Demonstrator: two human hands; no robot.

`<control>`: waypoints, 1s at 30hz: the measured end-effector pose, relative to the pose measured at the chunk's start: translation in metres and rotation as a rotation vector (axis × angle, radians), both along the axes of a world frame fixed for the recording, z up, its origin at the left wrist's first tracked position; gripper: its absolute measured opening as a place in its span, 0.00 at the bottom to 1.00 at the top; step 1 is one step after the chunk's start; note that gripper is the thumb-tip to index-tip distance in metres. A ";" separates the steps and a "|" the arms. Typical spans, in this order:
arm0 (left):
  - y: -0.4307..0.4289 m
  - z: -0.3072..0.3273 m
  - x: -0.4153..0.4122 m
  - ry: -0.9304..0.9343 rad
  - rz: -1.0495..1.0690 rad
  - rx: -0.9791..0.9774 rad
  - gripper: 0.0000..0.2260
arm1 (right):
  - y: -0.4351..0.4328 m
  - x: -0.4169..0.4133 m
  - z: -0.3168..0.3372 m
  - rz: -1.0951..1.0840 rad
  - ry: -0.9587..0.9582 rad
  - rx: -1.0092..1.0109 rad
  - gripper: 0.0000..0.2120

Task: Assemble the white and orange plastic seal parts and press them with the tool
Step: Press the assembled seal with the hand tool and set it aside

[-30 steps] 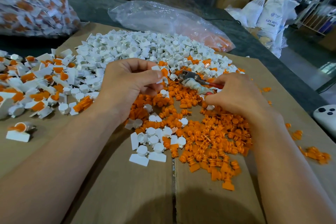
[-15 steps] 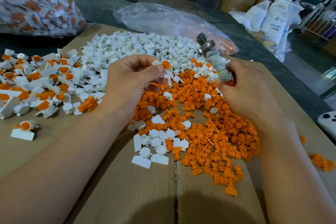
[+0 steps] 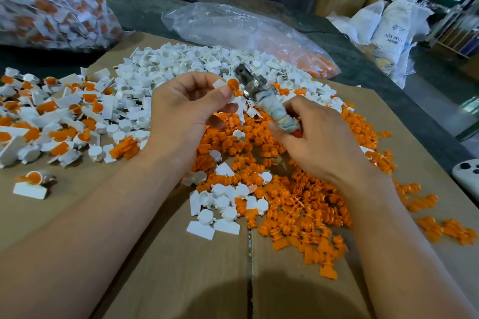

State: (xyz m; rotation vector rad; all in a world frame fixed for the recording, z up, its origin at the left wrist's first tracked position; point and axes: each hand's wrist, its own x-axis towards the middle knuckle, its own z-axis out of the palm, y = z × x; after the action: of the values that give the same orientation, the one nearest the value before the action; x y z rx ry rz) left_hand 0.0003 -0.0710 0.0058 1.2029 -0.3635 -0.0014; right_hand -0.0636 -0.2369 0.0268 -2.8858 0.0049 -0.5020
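At the far left, a large clear plastic bag (image 3: 51, 0) filled with white and orange seals is seen on the dark grey counter (image 3: 145, 0). In front of it, a brown cardboard sheet (image 3: 181, 267) is spread over the counter. A loose heap of assembled white-and-orange seals (image 3: 51, 116) is scattered on its left part, and a single assembled seal (image 3: 32, 184) is laid apart from the heap, nearer the front. Towards the back of the sheet, a pile of white plastic seal bodies (image 3: 186, 59) is heaped.

The left hand (image 3: 186, 111) is raised above the sheet, and a white plastic seal with an orange insert (image 3: 229, 85) is pinched between its thumb and fingertips. Just right of that seal, a metal-headed press tool with a cloth-wrapped handle (image 3: 261, 97) is held tilted, its metal head just beside the orange insert; whether contact is made cannot be told. The wrapped handle is gripped by the right hand (image 3: 318, 142), whose fingers are curled round it.

Under and between both hands, a broad pile of orange plastic inserts (image 3: 311, 202) is spread, with a small group of white parts (image 3: 220, 204) laid at its near-left edge. Behind the tool, a crumpled clear plastic bag (image 3: 246, 31) holding orange parts is laid on the counter.
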 end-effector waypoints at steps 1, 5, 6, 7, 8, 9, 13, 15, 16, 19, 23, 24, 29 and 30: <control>0.000 0.000 0.000 0.000 0.006 -0.007 0.08 | 0.001 0.000 -0.001 0.006 0.016 0.008 0.10; 0.000 0.001 0.001 -0.008 0.013 -0.025 0.07 | 0.002 0.002 -0.001 0.021 0.016 0.063 0.10; 0.000 0.001 0.001 -0.011 0.013 -0.028 0.07 | 0.001 0.002 -0.001 0.022 0.015 0.070 0.10; 0.001 0.001 0.001 -0.015 0.013 -0.029 0.07 | 0.001 0.002 -0.002 0.022 0.018 0.074 0.10; 0.001 0.001 0.001 -0.019 0.013 -0.029 0.07 | 0.001 0.002 -0.002 0.022 0.023 0.074 0.10; 0.001 0.001 0.001 -0.024 0.014 -0.028 0.07 | 0.001 0.002 -0.002 0.024 0.029 0.069 0.11; 0.001 0.001 0.000 -0.042 0.012 -0.011 0.07 | 0.003 0.002 -0.002 0.035 0.049 0.067 0.12; 0.001 0.001 0.000 -0.044 0.011 -0.010 0.07 | 0.003 0.001 -0.002 0.038 0.052 0.059 0.11; 0.001 0.001 0.000 -0.044 0.010 -0.010 0.07 | 0.003 0.001 -0.002 0.037 0.051 0.039 0.11; 0.001 0.001 0.000 -0.044 0.006 -0.011 0.07 | 0.003 0.000 -0.001 0.037 0.016 -0.027 0.11; 0.001 0.001 -0.001 -0.047 -0.007 -0.009 0.06 | 0.005 -0.001 0.000 0.052 0.002 -0.032 0.11; 0.001 0.001 -0.001 -0.048 -0.010 -0.010 0.06 | 0.005 -0.001 -0.001 0.058 0.014 -0.017 0.11; 0.002 0.001 -0.001 -0.053 -0.017 -0.016 0.07 | 0.008 -0.003 -0.001 0.091 0.054 0.091 0.11; 0.002 0.001 -0.001 -0.051 -0.016 -0.015 0.07 | 0.008 -0.003 -0.001 0.093 0.056 0.105 0.11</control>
State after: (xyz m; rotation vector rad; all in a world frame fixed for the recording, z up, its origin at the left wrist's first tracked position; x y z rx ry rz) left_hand -0.0007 -0.0693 0.0063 1.1866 -0.4171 0.0187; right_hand -0.0667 -0.2291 0.0258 -2.7816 -0.0910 -0.3913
